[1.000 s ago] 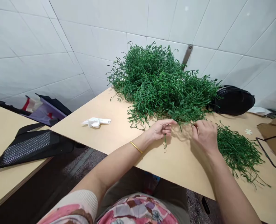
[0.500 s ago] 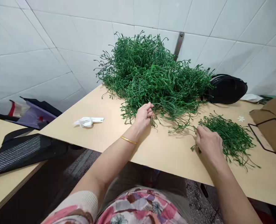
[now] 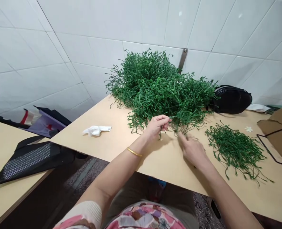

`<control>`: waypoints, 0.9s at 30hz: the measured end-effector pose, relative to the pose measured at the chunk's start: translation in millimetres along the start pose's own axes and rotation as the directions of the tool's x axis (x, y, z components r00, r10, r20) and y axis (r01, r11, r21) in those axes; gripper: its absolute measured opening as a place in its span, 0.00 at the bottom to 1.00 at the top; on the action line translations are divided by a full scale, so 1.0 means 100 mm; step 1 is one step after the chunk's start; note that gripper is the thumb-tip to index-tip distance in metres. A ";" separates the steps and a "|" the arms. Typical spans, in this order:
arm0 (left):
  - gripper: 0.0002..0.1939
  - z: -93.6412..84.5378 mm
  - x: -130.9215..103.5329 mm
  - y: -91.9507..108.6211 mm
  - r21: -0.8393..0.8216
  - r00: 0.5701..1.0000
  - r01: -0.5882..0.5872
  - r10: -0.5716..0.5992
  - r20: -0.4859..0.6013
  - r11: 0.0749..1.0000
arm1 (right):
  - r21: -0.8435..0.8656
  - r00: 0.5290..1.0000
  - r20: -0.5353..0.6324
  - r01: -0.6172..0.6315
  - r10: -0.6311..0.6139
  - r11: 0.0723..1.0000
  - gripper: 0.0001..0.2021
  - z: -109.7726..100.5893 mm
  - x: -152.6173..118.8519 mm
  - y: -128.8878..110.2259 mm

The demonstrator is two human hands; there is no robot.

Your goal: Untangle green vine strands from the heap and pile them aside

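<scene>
A large heap of green artificial stems (image 3: pixel 155 86) lies against the tiled wall. My left hand (image 3: pixel 158 125) is at its front edge, fingers pinched on a thin green stem. Close on its right, my right hand (image 3: pixel 192 148) reaches toward the heap's front strands; its fingertips are blurred, and what they hold, if anything, cannot be made out. A smaller, flatter pile of green stems (image 3: pixel 236 149) rests on the table to the right of my right hand.
Crumpled white tissue (image 3: pixel 94 130) lies on the table (image 3: pixel 83 146) at left. At right are a black pouch (image 3: pixel 233 99), a white flower piece (image 3: pixel 248 129) and a cardboard box (image 3: pixel 279 127) beside a black wire frame. A black mesh bag (image 3: pixel 28 159) is at far left.
My right hand has moved left from beside the small pile toward my left hand. My left hand has stayed at the heap's front edge. The whole view has shifted slightly.
</scene>
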State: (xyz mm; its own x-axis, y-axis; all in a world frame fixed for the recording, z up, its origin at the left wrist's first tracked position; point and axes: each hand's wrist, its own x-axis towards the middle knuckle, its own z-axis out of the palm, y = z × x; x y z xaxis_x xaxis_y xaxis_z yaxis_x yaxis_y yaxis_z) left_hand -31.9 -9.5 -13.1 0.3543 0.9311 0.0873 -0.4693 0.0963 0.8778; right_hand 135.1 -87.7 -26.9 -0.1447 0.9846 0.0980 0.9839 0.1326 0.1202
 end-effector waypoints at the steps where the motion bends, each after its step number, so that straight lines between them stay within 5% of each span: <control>1: 0.12 0.01 -0.02 -0.01 0.028 0.998 0.023 -0.024 0.057 0.999 | -0.036 0.995 0.002 0.101 -0.101 0.994 0.24 0.02 0.09 -0.06; 3: 0.12 0.01 -0.04 -0.01 0.077 0.985 0.057 -0.069 0.160 0.995 | -0.083 0.983 0.001 0.182 -0.183 0.980 0.25 0.05 0.29 -0.11; 8: 0.13 -0.02 -0.03 -0.02 0.139 0.976 0.074 -0.101 0.195 0.987 | -0.171 0.998 -0.053 -0.052 0.044 0.984 0.24 0.04 0.57 -0.01; 13: 0.08 0.01 -0.02 -0.10 0.298 0.999 -0.020 0.004 0.053 0.954 | -0.192 0.993 -0.111 -0.053 0.032 0.980 0.21 -0.13 0.23 -0.10; 20: 0.06 0.11 -0.11 -0.11 0.504 0.989 -0.144 0.143 0.042 0.852 | -0.101 0.978 -0.206 -0.066 0.044 0.993 0.14 -0.20 -0.03 -0.07; 27: 0.13 0.14 -0.09 -0.12 0.521 0.996 -0.085 0.077 0.038 0.849 | -0.076 0.892 -0.435 0.101 -0.124 0.992 0.15 -0.26 -0.12 -0.06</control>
State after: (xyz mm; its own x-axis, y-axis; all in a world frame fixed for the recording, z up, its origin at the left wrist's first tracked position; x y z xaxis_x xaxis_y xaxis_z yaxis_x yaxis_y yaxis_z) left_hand -17.9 -23.9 -17.3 0.3474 0.9218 0.1722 -0.0076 -0.1808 0.9835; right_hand 128.3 -103.2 -3.2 -0.2966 0.8125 0.5019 0.9535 0.2219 0.2041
